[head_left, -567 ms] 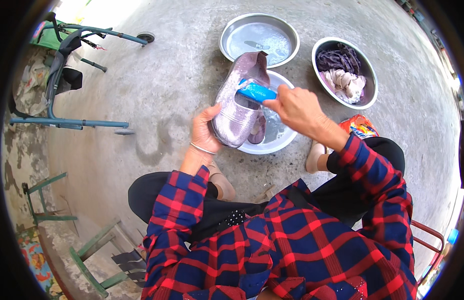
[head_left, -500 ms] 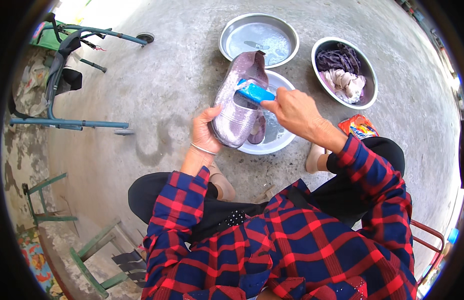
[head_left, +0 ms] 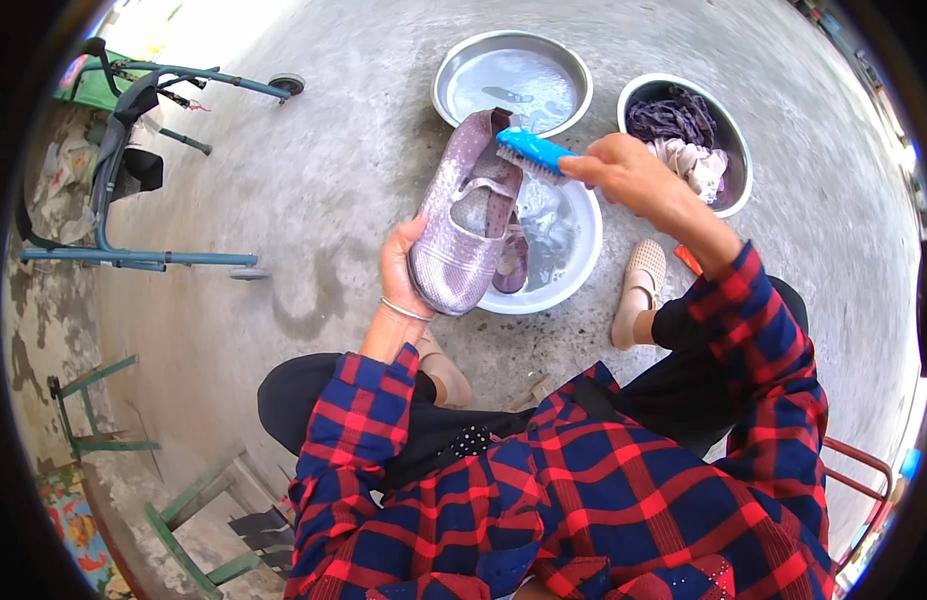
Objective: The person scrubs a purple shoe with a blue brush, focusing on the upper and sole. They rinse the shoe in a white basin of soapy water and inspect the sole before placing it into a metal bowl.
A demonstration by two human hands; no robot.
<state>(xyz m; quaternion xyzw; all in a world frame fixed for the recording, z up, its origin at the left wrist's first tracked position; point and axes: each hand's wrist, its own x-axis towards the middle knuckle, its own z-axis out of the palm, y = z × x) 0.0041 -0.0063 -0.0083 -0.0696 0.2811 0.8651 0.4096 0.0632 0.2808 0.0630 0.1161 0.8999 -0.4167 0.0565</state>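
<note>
Shoe (head_left: 444, 230), purple and streaked with white, sits in our left grip (head_left: 399, 265), which is closed on its left side near the toe; our fingers underneath are hidden. We hold it tilted, toe toward us and heel pointing away, over the left part of the white basin (head_left: 593, 245). Our right grip (head_left: 624, 175) is closed on a blue brush (head_left: 532, 150), bristles down at the right side of the heel; whether they touch it, we cannot tell. A second shoe (head_left: 515, 265) lies in the white basin, partly behind the first, with cloudy water around it.

Just beyond that basin we see a metal basin (head_left: 512, 37) of water on the concrete floor (head_left: 354, 170). To the right, near our right grip, another metal basin (head_left: 736, 135) holds dark cloth (head_left: 674, 118) and pale cloth (head_left: 689, 165). A bracelet (head_left: 406, 309) circles our left wrist. Well apart on the left, we have a blue-grey walker (head_left: 174, 258) and a green stool (head_left: 179, 508).
</note>
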